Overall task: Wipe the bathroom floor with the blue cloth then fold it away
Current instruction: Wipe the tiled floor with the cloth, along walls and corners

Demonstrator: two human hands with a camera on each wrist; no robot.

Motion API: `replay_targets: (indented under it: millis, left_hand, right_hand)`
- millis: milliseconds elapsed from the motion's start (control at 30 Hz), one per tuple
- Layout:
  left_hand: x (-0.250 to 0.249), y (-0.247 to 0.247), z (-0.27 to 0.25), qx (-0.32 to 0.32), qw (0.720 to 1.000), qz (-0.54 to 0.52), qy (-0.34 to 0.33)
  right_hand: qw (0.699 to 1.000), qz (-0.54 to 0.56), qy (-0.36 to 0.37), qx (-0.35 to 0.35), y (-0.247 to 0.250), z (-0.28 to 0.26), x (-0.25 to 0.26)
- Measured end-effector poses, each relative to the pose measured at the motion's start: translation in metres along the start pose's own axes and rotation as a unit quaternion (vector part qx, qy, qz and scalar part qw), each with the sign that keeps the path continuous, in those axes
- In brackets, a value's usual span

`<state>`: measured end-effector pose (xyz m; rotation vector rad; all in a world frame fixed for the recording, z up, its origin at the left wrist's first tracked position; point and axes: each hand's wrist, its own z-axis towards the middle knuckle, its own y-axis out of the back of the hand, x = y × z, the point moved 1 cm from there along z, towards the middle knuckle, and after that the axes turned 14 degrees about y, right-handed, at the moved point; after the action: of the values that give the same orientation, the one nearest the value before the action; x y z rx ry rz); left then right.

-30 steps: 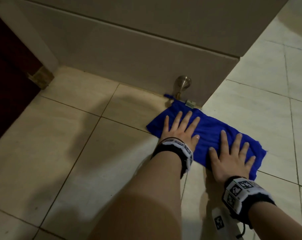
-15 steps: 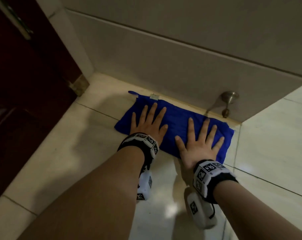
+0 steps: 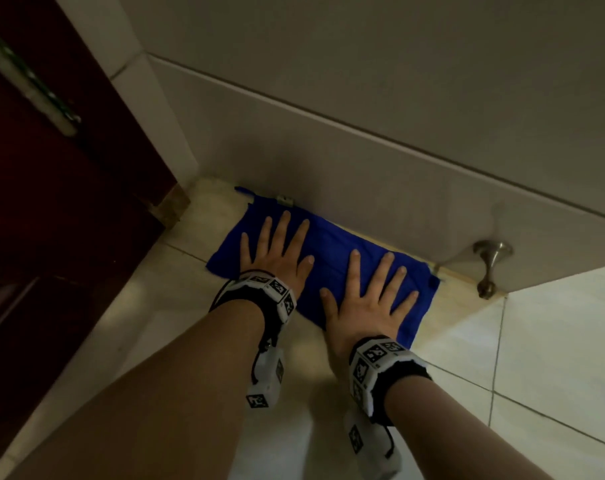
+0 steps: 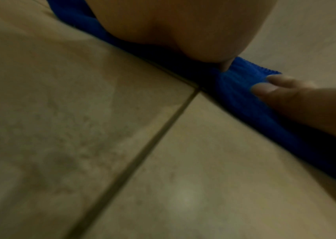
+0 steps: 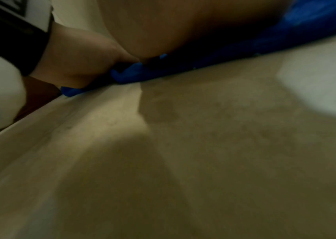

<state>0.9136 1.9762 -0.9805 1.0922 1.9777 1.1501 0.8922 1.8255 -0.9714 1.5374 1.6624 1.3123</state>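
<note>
The blue cloth (image 3: 332,251) lies flat on the beige tiled floor (image 3: 176,320), along the foot of the tiled wall. My left hand (image 3: 276,251) presses on its left half with fingers spread and straight. My right hand (image 3: 370,299) lies flat on its right half, fingers spread too. In the left wrist view the cloth (image 4: 236,90) shows as a blue band under the heel of my left hand, with fingertips (image 4: 265,89) of my right hand on it. The right wrist view shows the cloth's edge (image 5: 134,74) under both palms.
A metal door stop (image 3: 491,265) stands at the wall's foot, right of the cloth. A dark wooden door (image 3: 51,202) with a metal handle (image 3: 30,84) fills the left. The tiled wall (image 3: 363,150) rises just behind the cloth. Floor tiles stretch toward me and to the right.
Both hands have slid the cloth leftward along the wall, away from the door stop and toward the corner by the door. Both palms stayed flat on it.
</note>
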Motion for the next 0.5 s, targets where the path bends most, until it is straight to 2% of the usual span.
replay_targets:
  millis: [333, 500]
  left_hand:
    - [-0.004, 0.000, -0.001, 0.036, 0.999, 0.004, -0.002]
    - [-0.003, 0.014, 0.010, 0.067, 0.998, 0.004, -0.008]
  right_hand:
    - [0.997, 0.005, -0.022, 0.079, 0.015, -0.002, 0.000]
    - [0.988, 0.001, 0.011, 0.155, 0.030, -0.005, -0.005]
